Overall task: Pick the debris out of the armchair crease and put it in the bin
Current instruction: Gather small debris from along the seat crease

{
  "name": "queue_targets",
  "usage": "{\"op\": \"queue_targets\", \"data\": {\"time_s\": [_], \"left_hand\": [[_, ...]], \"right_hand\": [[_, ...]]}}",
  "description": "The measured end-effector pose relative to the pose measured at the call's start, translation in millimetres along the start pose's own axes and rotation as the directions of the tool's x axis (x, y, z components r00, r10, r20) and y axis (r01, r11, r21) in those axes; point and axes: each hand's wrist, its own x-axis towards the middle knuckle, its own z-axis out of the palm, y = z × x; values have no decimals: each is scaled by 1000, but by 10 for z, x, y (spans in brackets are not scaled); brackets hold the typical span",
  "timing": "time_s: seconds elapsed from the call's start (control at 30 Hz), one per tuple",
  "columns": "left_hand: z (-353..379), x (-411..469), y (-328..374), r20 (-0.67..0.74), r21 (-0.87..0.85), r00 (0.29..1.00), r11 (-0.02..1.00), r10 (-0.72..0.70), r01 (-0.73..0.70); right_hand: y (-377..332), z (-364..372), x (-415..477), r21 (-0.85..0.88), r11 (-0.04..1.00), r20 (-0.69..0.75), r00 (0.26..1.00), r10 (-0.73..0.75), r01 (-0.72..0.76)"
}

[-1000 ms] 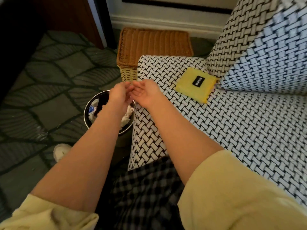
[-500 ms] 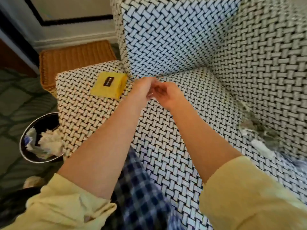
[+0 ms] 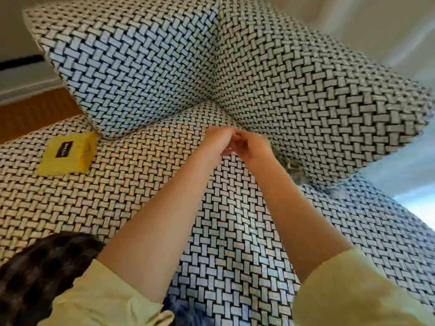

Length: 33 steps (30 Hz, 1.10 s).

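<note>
Debris (image 3: 293,167) lies strung along the armchair crease (image 3: 314,183), just to the right of the right hand (image 3: 255,147), the nearer one. The left hand (image 3: 221,140) meets it, fingers curled together; whether either grip holds anything cannot be told.

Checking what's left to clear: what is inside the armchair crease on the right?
Grey fluffy debris shows in it beside the right hand; anything deeper is hidden.

Grey-white, fluffy clumps of debris (image 3: 293,166) sit wedged in the crease of the black-and-white basket-weave upholstered armchair (image 3: 226,231), where the seat's right edge meets the side cushion. More wisps trail along it toward the front.
</note>
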Motion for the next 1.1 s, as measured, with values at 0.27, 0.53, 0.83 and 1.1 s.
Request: {"op": "queue_targets", "data": {"time_s": [0.27, 0.53, 0.83, 1.1], "left_hand": [[543, 66, -112, 30, 74, 999, 996, 40, -42], [1060, 226, -377, 120, 302, 979, 933, 164, -193], [1267, 260, -698, 432, 720, 848, 450, 307, -529], [1298, 226, -641, 535, 756, 777, 224, 332, -616]], "right_hand": [[-129, -846, -61, -791, 532, -12, 861, -508, 303], [122, -1642, -32, -968, 150, 84, 823, -562, 200], [523, -1705, 35, -899, 334, -10, 750, -661, 282], [547, -1757, 63, -841, 478, -177, 706, -686, 254]]}}
